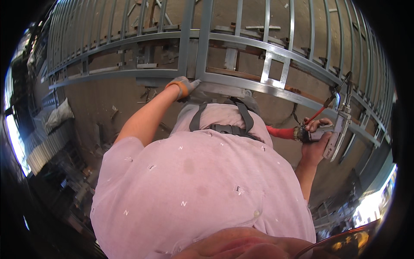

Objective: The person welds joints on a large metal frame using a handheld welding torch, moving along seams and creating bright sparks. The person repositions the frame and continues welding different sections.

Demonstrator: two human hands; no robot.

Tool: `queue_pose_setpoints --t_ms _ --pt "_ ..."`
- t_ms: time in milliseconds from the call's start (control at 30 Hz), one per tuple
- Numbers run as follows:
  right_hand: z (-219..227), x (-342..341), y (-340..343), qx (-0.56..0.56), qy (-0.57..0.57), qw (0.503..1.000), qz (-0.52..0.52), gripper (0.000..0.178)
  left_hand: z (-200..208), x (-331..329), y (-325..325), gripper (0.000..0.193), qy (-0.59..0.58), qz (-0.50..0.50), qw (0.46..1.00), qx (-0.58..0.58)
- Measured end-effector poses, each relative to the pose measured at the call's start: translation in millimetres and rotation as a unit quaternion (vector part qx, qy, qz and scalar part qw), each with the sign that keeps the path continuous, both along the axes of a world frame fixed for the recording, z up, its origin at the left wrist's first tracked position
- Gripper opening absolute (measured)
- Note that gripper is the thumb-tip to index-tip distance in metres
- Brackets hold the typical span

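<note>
My left hand (184, 87), in a grey and orange glove, grips the near edge of a grey metal barred frame (196, 52) where two uprights meet the lower rail. Part of its fingers is hidden. My bare right hand (317, 140) is wrapped round a grey hand-held welding gun (337, 136) with a long metal nozzle and a thin side tube. A thick red sleeved hose (282, 132) runs from the gun's handle towards my waist. The gun is held beside the right part of the frame, its nozzle pointing away from me; whether its tip touches a bar I cannot tell.
A square metal piece (274, 70) sits between the frame's two lower rails. Rusty steel supports (233, 73) lie under the frame. Corrugated sheets (45, 151) and a pale sack (59, 115) are at the left. Scraps lie on the brown floor (92, 105).
</note>
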State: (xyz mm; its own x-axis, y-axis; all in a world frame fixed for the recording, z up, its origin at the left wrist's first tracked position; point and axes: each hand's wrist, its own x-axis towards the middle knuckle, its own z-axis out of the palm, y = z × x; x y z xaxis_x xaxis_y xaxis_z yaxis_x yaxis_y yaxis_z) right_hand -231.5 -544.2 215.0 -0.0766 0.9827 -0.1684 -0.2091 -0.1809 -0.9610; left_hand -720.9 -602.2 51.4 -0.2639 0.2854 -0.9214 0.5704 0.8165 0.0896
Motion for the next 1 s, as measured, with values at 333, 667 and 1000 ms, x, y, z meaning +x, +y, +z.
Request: queue_pose_setpoints --t_ms 333,667,1000 --pt "3.1 -147.5 -142.4 -0.069 -0.026 0.978 -0.197 0.042 10.8 -49.6 143.1 0.034 -0.002 -0.501 0.649 0.573" --pt "-0.2 -233.3 -213.3 -0.074 -0.068 0.958 -0.268 0.033 -19.7 -29.6 215.7 0.035 -0.049 -0.451 0.472 0.756" --pt "-42.1 -274.9 -266.0 -0.150 -0.095 0.940 -0.291 0.028 12.1 -20.6 206.8 0.029 -0.283 -0.593 0.377 0.653"
